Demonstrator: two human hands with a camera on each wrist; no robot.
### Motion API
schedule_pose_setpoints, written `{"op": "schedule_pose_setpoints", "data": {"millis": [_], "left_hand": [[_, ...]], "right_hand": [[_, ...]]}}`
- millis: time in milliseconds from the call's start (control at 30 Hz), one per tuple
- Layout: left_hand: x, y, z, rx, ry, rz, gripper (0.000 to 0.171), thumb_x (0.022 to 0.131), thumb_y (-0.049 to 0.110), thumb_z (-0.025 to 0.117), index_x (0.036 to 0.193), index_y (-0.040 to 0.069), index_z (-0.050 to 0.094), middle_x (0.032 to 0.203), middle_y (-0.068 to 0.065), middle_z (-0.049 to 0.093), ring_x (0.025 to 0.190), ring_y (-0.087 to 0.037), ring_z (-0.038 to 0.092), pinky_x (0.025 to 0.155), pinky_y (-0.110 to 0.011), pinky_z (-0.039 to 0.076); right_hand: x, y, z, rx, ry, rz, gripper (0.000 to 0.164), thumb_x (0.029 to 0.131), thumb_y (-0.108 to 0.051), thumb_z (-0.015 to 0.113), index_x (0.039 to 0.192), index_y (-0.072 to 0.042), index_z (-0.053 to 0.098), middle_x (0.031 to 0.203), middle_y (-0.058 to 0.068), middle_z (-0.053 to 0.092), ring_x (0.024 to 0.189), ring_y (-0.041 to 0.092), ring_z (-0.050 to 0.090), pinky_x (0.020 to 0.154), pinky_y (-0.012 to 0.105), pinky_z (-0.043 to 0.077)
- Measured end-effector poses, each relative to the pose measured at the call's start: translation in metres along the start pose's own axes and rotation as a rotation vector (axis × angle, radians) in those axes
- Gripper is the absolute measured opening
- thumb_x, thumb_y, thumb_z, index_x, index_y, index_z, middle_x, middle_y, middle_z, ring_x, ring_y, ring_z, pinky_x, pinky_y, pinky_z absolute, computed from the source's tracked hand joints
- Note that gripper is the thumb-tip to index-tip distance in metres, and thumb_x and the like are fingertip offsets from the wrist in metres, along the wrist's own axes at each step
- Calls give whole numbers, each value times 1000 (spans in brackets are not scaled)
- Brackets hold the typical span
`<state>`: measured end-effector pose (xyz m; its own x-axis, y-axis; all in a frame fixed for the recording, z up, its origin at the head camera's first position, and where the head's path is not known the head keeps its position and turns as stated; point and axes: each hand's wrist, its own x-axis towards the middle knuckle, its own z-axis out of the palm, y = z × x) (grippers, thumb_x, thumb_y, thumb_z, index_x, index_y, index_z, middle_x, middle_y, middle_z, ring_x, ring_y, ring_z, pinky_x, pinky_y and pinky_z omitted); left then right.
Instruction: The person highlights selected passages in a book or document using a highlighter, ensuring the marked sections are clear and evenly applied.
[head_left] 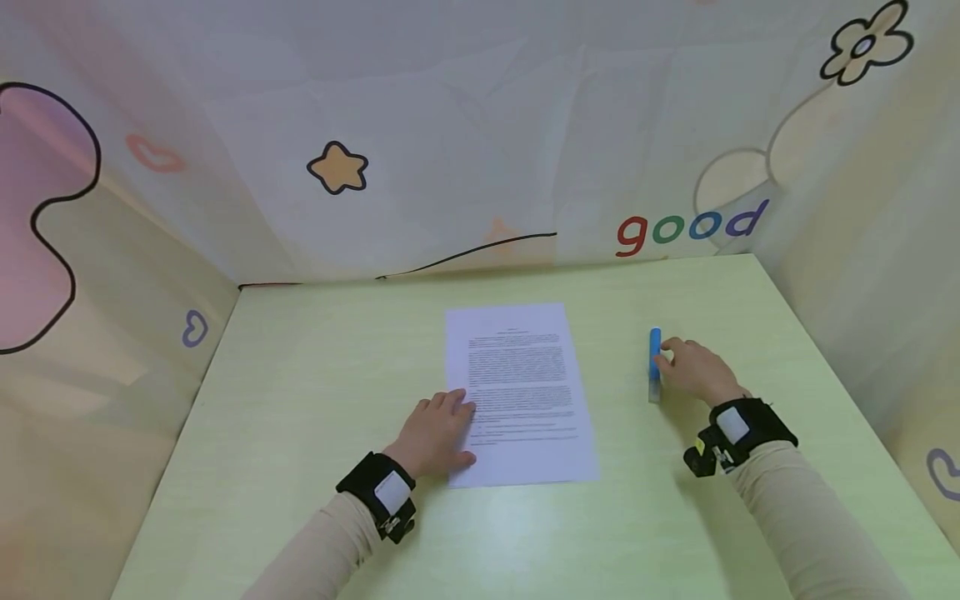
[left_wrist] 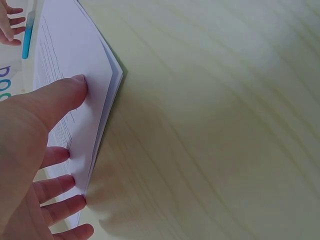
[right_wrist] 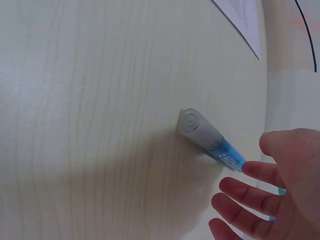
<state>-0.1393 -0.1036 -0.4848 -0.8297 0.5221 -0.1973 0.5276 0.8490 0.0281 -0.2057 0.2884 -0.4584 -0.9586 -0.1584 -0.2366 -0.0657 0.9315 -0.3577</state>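
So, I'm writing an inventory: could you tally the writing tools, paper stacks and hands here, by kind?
Blue writing tool: 1
Printed paper stack, sheets not countable: 1
Hands, left hand and right hand: 2
Total: 4

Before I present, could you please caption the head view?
Left hand on a printed sheet, right hand beside a blue pen.
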Motion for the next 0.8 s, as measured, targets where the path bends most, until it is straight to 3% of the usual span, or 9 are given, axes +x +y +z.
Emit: {"op": "schedule_pose_setpoints", "data": {"millis": [233,567,800], "left_hand": [[3,8,0,-3,-13,-25,75,77,52,62,134,8,40,140,-15,34,124,-31,32,99,-47,33],[3,5,-1,19,-19,-25,77,77,54,61,135,10,39,141,-13,34,124,-30,32,100,-47,32],[3,4,-1,15,-19,-20,77,76,55,61,135,10,39,140,-13,34,124,-30,32,99,-47,33]], "right_hand": [[-1,-1,1,1,-4,-7,46,94,-25,39,121,12,42,100,27,55,88,36,53,72,49,46],[1,-2,5,-6,18,-25,46,93,-24,40,120,13,42,99,28,55,88,37,52,73,51,45],[0,-6,5,11,14,19,47,93,-24,39,120,14,40,99,28,54,86,36,52,74,52,45]]}}
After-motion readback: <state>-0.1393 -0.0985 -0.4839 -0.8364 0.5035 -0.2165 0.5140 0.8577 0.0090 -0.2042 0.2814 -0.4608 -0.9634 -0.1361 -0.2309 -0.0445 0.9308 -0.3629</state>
